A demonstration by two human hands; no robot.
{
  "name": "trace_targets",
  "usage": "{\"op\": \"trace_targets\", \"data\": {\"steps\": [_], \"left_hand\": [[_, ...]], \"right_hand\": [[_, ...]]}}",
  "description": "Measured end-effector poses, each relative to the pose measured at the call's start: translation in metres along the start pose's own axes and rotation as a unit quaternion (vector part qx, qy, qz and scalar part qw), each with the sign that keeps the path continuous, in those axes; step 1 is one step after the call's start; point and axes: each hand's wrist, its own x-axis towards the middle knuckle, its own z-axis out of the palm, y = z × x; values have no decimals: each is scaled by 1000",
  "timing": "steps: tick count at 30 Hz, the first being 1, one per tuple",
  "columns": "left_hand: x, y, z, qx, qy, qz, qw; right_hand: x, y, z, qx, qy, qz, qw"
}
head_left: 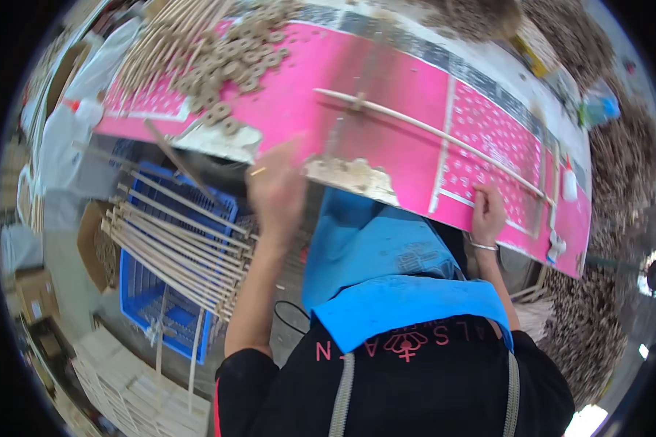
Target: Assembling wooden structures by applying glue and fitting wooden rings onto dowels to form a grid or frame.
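A long pale wooden stick (430,131) lies slantwise on the pink-covered table (284,87). Near its far left end sits a small wooden ring (358,101). My right hand (488,215), with a bracelet at the wrist, rests by the near edge of the table, just below the stick. Its fingers are curled closed; whatever they may hold is hidden. My left hand (277,191), with a gold ring on one finger, is at the near table edge beside a torn patch in the cover. Motion smears its fingers.
At the far left of the table lie a heap of wooden rings (233,65) and loose sticks (164,54). A blue crate (135,291) stands below with several sticks across it. White glue bottles (569,182) stand at the table's right and left ends. Cardboard boxes (38,295) are at left.
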Motion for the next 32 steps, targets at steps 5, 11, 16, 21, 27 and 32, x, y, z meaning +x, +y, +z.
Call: {"op": "trace_targets", "data": {"steps": [5,11,16,21,27,32], "left_hand": [[78,84,129,99,-139,234,957],[113,87,148,60,-219,225,947],[96,74,59,40,-63,233,970],[-6,17,-107,84,175,-12,981],[-224,-62,-207,218,422,-376,795],[-374,-169,-224,204,402,-575,683]], "right_hand": [[2,-6,-1,-33,30,-18,999],[-4,-5,-7,-9,19,34,999],[-12,23,4,-2,21,-16,1000],[-1,48,-1,1,-44,-21,999],[1,61,2,17,-90,13,996],[4,58,-3,50,-106,74,990]]}}
